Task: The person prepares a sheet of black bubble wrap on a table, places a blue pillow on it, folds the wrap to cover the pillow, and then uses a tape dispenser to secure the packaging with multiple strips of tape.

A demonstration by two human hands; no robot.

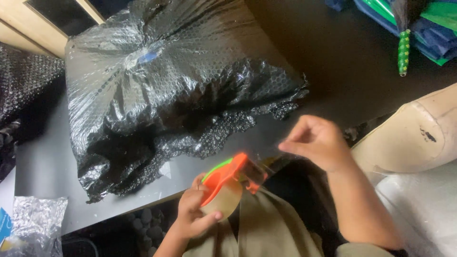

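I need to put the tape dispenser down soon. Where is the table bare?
Bare table lies left of the black bubble-wrap bundle, above the foil packet. A dark stretch runs right of it. The near edge is crowded by both hands and the dispenser.

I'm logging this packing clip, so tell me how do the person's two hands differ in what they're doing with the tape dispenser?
The left hand grips the orange tape dispenser by its body, low near the lap; the right hand sits higher and only pinches the clear tape end. The left wraps around; the right closes fingertips. Both are bare, beside the black bubble-wrapped bundle.
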